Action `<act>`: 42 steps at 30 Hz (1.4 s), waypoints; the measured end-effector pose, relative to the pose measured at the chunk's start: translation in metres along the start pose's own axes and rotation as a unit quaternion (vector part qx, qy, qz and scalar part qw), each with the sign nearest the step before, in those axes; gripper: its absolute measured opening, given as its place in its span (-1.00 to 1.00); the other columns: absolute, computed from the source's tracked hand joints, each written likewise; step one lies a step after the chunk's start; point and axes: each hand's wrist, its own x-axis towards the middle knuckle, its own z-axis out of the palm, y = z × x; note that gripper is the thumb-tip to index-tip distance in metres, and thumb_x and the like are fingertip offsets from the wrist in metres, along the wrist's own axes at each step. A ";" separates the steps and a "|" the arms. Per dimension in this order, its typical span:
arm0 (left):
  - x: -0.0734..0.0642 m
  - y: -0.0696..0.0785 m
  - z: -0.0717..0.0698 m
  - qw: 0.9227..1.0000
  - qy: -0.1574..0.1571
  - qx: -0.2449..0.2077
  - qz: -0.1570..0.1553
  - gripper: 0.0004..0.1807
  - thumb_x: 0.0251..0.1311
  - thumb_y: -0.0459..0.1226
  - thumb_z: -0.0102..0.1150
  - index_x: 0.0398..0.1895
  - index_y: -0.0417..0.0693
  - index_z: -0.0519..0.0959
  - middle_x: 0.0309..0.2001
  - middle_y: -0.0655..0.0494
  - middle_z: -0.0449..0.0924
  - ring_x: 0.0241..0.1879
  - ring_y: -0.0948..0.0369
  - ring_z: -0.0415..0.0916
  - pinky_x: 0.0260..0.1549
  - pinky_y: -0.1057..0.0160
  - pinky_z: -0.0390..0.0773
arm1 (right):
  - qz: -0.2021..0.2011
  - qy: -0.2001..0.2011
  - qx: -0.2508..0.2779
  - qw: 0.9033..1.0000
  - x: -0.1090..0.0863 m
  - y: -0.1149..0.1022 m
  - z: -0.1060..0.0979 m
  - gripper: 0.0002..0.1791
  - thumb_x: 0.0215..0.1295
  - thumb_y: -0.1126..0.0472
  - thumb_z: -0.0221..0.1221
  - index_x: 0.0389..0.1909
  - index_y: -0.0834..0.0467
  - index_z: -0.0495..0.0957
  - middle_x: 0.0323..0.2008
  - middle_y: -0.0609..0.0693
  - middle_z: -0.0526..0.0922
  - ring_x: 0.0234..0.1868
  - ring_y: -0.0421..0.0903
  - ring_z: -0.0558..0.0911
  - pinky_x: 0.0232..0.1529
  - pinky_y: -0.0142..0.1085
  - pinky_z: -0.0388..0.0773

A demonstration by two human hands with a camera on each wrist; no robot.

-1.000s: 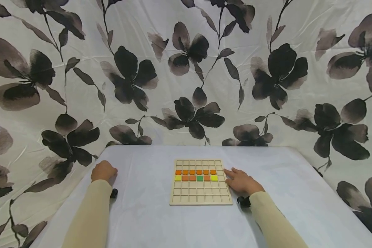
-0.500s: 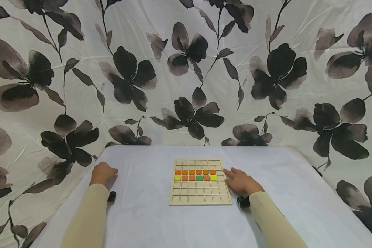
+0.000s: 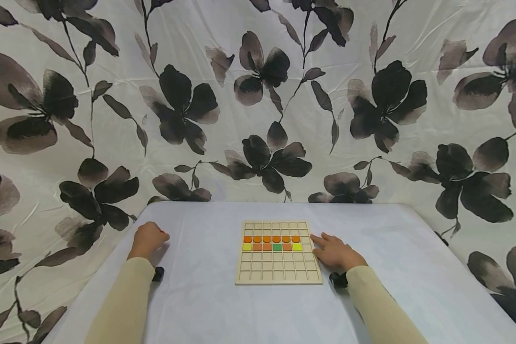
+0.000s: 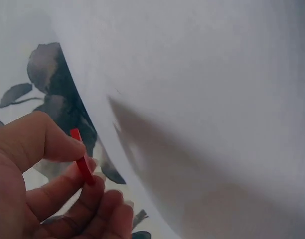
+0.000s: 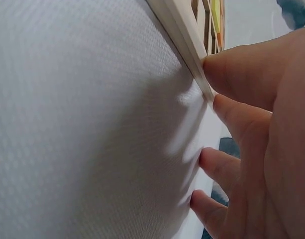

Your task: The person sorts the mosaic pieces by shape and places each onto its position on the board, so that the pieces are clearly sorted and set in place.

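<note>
A thin flat red piece [image 4: 82, 164] is pinched between thumb and fingers of my left hand [image 3: 148, 240], above the left side of the table. Its face is seen almost edge-on in the left wrist view, so its shape is hard to tell. My right hand [image 3: 333, 252] rests beside the wooden grid board [image 3: 279, 265], thumb and index finger touching its right edge, the other fingertips on the cloth. One row of the board carries several orange discs [image 3: 266, 239]. Just below them lies a row of yellow, orange and green squares [image 3: 277, 247].
White cloth covers the table [image 3: 198, 306], whose left edge runs close to my left hand. A floral curtain [image 3: 258, 95] hangs behind and on both sides. Each wrist wears a small black device [image 3: 338, 280].
My left hand has lifted slightly and shifted right, and the red piece now shows at its fingertips. The right hand, board and pieces on it keep their places.
</note>
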 end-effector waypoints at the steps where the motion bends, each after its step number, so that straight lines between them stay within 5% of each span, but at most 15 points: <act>1: 0.000 0.002 0.000 1.000 0.000 -0.005 0.003 -0.71 0.00 -0.26 0.17 -0.39 -0.42 0.58 -0.43 -0.22 0.62 -0.38 -0.06 0.52 -0.30 -0.03 0.52 | 0.000 0.000 0.000 1.000 0.000 0.000 0.000 -0.40 0.46 -0.02 -0.08 0.48 -0.07 0.15 0.48 0.24 0.09 0.46 0.36 0.06 0.30 0.40 0.00; 11: 0.002 0.032 0.009 1.000 -0.023 0.004 0.014 -0.47 0.13 -0.20 0.14 0.04 -0.50 0.45 -0.04 -0.41 0.53 -0.07 -0.21 0.48 -0.05 -0.11 0.52 | 0.006 0.000 0.003 1.000 0.001 0.001 0.001 -0.40 0.46 -0.05 -0.09 0.48 -0.08 0.13 0.49 0.22 0.08 0.47 0.34 0.05 0.32 0.39 -0.02; 19: 0.001 0.061 0.017 0.999 -0.043 -0.016 0.005 -0.56 0.11 -0.27 0.21 -0.04 -0.47 0.50 -0.11 -0.33 0.54 -0.13 -0.14 0.49 -0.06 -0.09 0.54 | 0.004 0.001 0.002 1.000 -0.002 0.001 -0.002 -0.40 0.45 -0.03 -0.07 0.48 -0.07 0.14 0.49 0.22 0.09 0.47 0.34 0.06 0.31 0.37 0.01; 30: -0.003 0.085 0.040 0.995 -0.064 -0.007 0.079 -0.65 0.00 -0.30 0.26 -0.16 -0.39 0.64 -0.10 -0.27 0.46 -0.12 -0.06 0.40 -0.11 0.02 0.51 | 0.005 0.004 0.006 1.000 -0.003 0.000 -0.001 -0.40 0.45 -0.05 -0.07 0.48 -0.08 0.15 0.49 0.21 0.09 0.47 0.33 0.06 0.32 0.37 0.00; 42: -0.012 0.118 0.058 0.989 -0.128 -0.006 0.079 -0.61 0.07 -0.30 0.31 0.01 -0.22 0.61 -0.09 -0.09 0.57 -0.12 0.04 0.44 -0.07 0.04 0.56 | 0.010 0.004 0.014 1.000 -0.001 0.001 0.000 -0.39 0.44 -0.05 -0.07 0.48 -0.09 0.15 0.49 0.21 0.09 0.48 0.33 0.05 0.32 0.38 -0.01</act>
